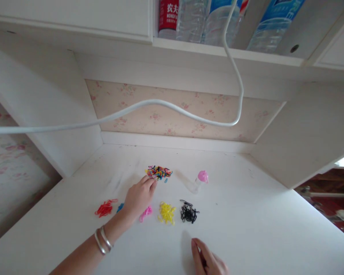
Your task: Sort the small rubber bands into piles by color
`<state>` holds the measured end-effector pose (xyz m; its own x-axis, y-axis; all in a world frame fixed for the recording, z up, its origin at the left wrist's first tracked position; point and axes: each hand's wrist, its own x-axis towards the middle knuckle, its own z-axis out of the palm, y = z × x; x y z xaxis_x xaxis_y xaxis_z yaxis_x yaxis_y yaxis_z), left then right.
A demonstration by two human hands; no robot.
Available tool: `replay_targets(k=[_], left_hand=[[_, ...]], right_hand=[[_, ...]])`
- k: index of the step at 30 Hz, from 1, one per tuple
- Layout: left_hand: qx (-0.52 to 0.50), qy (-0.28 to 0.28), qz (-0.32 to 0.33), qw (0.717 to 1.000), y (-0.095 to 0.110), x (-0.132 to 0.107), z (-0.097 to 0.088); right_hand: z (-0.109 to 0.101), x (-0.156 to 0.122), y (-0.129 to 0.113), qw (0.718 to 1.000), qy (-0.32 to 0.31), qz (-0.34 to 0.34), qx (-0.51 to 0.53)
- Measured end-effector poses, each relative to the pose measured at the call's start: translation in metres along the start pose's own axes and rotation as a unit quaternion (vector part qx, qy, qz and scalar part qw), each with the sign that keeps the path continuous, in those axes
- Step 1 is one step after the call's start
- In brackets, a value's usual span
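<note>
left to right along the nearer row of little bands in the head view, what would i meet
Red bands → blue bands, partly hidden → pink bands → yellow bands → black bands.

Soft light casts faint shadows leftward across the tabletop (246, 229).

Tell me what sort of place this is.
Probably a room in a home, at a built-in desk: floral wallpaper at the back, a white tabletop, and an overhead cabinet holding plastic bottles.
</note>
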<state>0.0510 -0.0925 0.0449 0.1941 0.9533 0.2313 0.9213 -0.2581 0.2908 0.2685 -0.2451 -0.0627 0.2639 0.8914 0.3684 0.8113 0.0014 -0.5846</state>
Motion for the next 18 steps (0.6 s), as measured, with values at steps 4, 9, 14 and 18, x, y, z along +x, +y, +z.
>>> replay_targets(k=[4,9,14,18], left_hand=[[0.023,0.003,0.034,0.999,0.022,-0.039,0.005],[0.026,-0.025,0.054,0.998,0.037,-0.065,0.020],[-0.018,-0.011,0.065,0.998,0.025,-0.090,0.007],[-0.091,0.016,-0.005,0.996,-0.019,-0.121,-0.002]], right_hand=[[-0.007,0.001,-0.010,1.000,-0.017,-0.017,0.015],[-0.012,0.002,-0.018,1.000,-0.025,-0.012,-0.002],[-0.007,0.000,-0.010,0.999,-0.017,-0.033,-0.013],[-0.004,0.000,-0.004,0.996,-0.039,-0.060,-0.056]])
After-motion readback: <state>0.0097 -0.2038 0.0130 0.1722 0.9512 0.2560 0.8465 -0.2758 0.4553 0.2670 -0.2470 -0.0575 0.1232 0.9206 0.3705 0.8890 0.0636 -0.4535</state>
